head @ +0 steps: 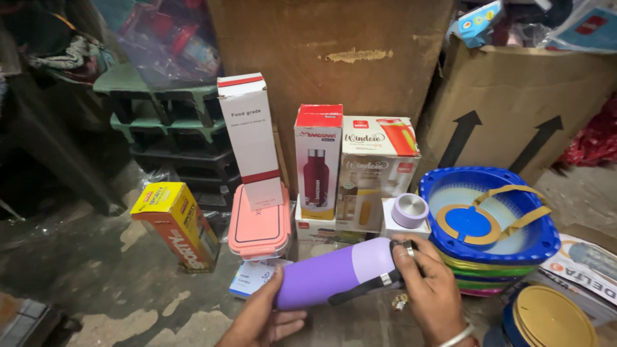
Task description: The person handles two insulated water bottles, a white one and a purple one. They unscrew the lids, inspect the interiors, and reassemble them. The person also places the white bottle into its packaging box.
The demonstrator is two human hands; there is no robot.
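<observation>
I hold a purple bottle [337, 273] sideways in front of me. My left hand [260, 319] cups its base from below. My right hand [429, 289] grips the paler neck end, where a metal ring and a black strap show. The bottle's purple cap [410, 209] stands apart on a small white box [406, 225] just behind the bottle's mouth.
A tall white box [252, 138] leans over a pink lidded lunch box [259, 222]. Red-and-white bottle cartons [318, 160] and a yellow-orange box [175, 223] stand around. Stacked blue plastic baskets [488, 222] sit at right, a gold-lidded container [554, 318] below them, cardboard behind.
</observation>
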